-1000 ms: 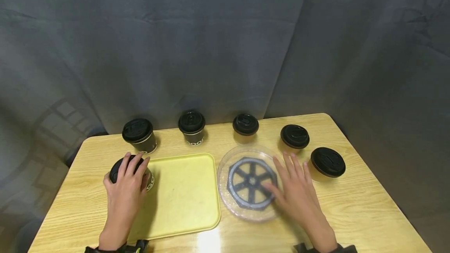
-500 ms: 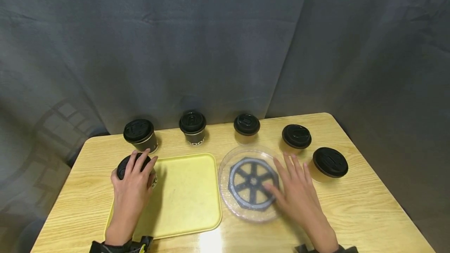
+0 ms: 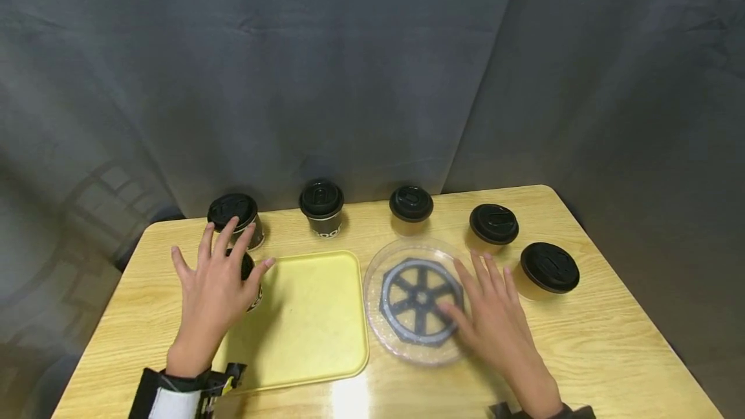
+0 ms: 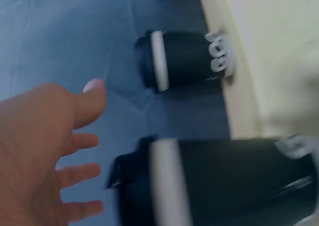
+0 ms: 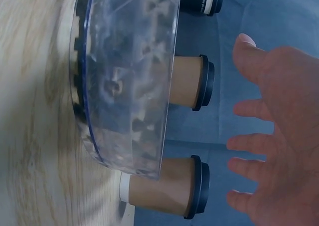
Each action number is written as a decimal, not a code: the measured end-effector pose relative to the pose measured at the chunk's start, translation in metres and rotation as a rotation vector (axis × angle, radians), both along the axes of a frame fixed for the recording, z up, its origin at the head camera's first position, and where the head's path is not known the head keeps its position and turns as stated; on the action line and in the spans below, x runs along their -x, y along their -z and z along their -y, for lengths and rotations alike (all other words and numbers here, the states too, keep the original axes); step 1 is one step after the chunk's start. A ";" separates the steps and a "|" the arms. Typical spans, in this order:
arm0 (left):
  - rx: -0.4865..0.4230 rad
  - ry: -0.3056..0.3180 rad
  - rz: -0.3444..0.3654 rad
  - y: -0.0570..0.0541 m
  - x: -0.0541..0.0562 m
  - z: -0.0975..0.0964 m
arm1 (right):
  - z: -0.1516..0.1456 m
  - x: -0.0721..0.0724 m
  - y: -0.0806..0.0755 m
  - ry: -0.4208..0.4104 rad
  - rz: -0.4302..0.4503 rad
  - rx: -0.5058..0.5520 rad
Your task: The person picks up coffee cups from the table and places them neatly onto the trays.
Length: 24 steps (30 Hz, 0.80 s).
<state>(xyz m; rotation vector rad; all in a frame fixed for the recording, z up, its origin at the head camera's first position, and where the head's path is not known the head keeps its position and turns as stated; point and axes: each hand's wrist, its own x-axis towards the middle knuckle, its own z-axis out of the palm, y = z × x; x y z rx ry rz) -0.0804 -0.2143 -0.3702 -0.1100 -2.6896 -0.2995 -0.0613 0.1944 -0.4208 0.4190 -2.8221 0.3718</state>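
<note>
My left hand has its fingers spread above a black lidded coffee cup, mostly hidden beneath it in the head view. In the left wrist view, that cup stands apart from the fingers, which hold nothing. The cup is at the left side of a yellow tray. My right hand hovers with straight fingers over the right rim of a round clear plastic container with a dark spoked pattern at its bottom. In the right wrist view, the fingers stay apart from the container and hold nothing.
Two more black lidded cups, a left one and a middle one, stand along the back edge. Brown cups with black lids curve round the right: one behind the container, another and a third. A grey curtain hangs behind.
My left hand has let go of the black cup, lifted off it and spread its fingers. Just before, it shifted that cup slightly right. My right hand stays nearly still.
</note>
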 end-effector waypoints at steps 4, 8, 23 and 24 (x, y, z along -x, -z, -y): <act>0.001 0.017 0.064 -0.019 0.019 0.012 | -0.001 0.001 0.000 0.000 -0.017 0.003; 0.015 0.046 0.165 -0.030 0.037 0.026 | -0.002 0.002 0.000 0.002 -0.030 0.003; 0.001 0.084 0.538 -0.029 0.084 0.059 | -0.005 0.000 -0.002 0.013 -0.008 -0.003; 0.001 0.089 0.555 -0.029 0.086 0.060 | -0.005 0.000 -0.002 0.014 -0.012 -0.002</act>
